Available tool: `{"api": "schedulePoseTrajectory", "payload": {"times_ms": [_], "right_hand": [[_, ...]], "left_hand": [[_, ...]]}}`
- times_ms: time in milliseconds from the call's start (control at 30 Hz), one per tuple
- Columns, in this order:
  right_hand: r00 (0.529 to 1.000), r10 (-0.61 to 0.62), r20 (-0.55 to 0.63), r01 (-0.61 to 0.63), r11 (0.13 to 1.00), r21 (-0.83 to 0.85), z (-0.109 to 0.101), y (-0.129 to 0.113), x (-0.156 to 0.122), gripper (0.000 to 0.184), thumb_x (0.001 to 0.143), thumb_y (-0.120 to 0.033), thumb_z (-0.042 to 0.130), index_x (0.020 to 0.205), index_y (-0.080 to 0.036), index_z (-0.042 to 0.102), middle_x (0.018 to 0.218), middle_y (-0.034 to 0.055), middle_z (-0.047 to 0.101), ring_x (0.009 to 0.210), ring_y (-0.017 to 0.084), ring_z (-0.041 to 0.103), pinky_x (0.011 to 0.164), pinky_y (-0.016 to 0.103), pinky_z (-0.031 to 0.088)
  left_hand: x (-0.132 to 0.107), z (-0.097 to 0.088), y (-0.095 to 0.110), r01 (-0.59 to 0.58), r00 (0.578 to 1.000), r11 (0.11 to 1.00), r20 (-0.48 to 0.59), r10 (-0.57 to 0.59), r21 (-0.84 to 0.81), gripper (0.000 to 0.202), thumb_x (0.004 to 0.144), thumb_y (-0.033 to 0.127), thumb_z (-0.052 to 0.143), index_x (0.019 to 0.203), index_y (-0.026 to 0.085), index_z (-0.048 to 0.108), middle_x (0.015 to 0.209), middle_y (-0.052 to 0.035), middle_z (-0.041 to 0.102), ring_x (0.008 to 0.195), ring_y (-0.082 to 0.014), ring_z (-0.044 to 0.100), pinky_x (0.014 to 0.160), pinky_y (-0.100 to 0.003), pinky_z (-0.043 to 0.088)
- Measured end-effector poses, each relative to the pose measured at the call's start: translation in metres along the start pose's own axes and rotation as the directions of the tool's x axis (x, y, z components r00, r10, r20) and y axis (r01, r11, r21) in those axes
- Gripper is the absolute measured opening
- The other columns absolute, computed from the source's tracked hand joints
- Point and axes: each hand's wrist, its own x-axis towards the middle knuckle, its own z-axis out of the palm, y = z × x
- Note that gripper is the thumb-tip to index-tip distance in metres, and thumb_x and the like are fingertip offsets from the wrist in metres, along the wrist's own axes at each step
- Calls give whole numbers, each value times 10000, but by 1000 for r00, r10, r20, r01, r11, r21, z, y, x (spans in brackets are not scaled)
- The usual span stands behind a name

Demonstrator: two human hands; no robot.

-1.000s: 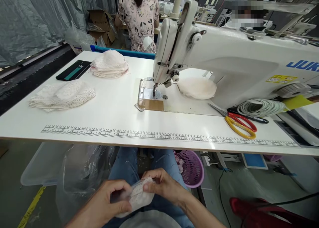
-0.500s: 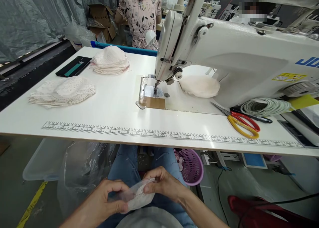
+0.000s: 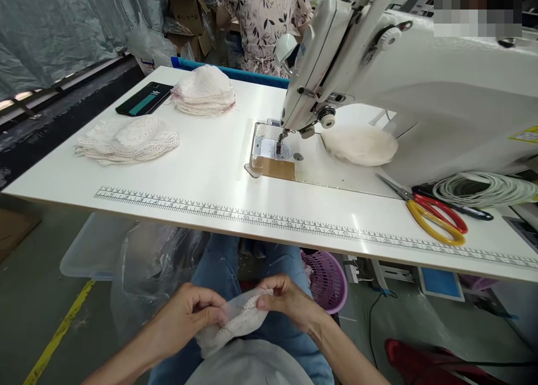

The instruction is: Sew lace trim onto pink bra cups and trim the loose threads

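Over my lap, below the table edge, I hold a small white fabric piece [image 3: 241,324] with a lacy, textured band and a sheer part. My left hand [image 3: 197,316] pinches its left side between thumb and fingers. At its upper right end, my right hand [image 3: 286,301] grips it the same way. The lower left part of the fabric hangs loose beneath my left hand. On the table stand a stack of white lace pieces [image 3: 130,141] and a stack of cream cloth pieces [image 3: 204,91]. Beside the needle of the sewing machine [image 3: 332,65] lies a round cream fabric piece [image 3: 360,145].
Scissors [image 3: 437,219] with red and yellow handles and a coil of pale cord [image 3: 483,190] lie at the table's right. A black phone [image 3: 144,99] is at the back left. A purple basket [image 3: 332,284] stands beneath the table. A person in a floral top [image 3: 269,23] stands behind.
The view has shifted, so the table and machine sit differently in it. My left hand has moved along the fabric, and more of the cloth hangs below it. Both hands keep hold.
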Motion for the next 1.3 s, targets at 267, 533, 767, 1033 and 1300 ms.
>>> {"api": "schedulePoseTrajectory", "payload": {"times_ms": [267, 533, 767, 1033, 1300], "right_hand": [[999, -24, -21, 24, 1000, 15, 4, 0, 2, 293, 573, -372, 826, 688, -122, 725, 648, 31, 676, 573, 106, 582, 602, 234, 445], [999, -20, -39, 21, 1000, 10, 3, -1, -2, 305, 552, -378, 834, 690, -126, 734, 663, 38, 679, 588, 106, 578, 606, 228, 440], [999, -15, -40, 14, 1000, -27, 14, -8, -7, 306, 543, -375, 834, 681, -122, 732, 634, 24, 652, 548, 92, 534, 560, 213, 411], [997, -53, -52, 50, 997, -54, 20, -9, -11, 350, 517, -405, 839, 695, -128, 722, 613, -13, 611, 550, 75, 485, 554, 203, 364], [999, -49, -23, 48, 998, -50, 21, -9, -11, 349, 511, -406, 837, 679, -124, 717, 635, -10, 612, 555, 70, 479, 564, 209, 369]], "left_hand": [[-1, 0, -2, 1, 997, 994, 73, 7, -106, 198, 710, 209, 632, 871, 164, 736, 720, -9, 730, 624, -142, 597, 592, -192, 418], [3, 0, -5, 19, 998, 999, 53, -17, -32, 156, 679, 184, 613, 738, 136, 749, 574, 2, 672, 518, -109, 500, 532, -189, 349], [8, -7, 5, 31, 980, 998, 198, -20, -55, 191, 650, 254, 701, 802, 151, 755, 676, -16, 682, 612, -135, 519, 582, -201, 373], [19, 8, 0, -13, 999, 992, 45, 7, 126, 186, 647, 263, 653, 632, 94, 729, 502, 30, 507, 518, -95, 397, 505, -192, 290], [12, -1, 0, 22, 995, 995, 94, -31, 93, 140, 633, 223, 651, 645, 120, 744, 557, 10, 599, 554, -112, 466, 543, -190, 334]]}}
